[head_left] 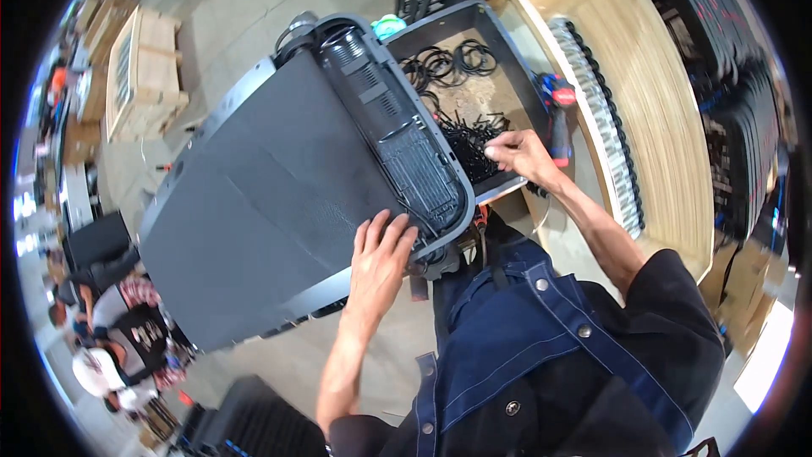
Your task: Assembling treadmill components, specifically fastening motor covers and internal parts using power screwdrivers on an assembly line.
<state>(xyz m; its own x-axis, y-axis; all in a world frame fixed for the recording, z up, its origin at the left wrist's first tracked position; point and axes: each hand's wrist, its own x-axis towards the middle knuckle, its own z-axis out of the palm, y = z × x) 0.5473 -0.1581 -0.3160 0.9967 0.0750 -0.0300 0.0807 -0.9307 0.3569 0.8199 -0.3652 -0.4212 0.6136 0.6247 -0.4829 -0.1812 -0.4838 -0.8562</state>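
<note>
Lying under the spread left fingers is a black panel; beside the curled right fingers, small black parts; any grip, I cannot tell.

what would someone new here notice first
The big dark treadmill-like deck slanting across the centre-left dominates, with the left hand laid on its near right corner. Beside it, the right hand is over a gray tray of black rings and thin black screw-like pieces. A pale wooden crate stands at right.
</note>
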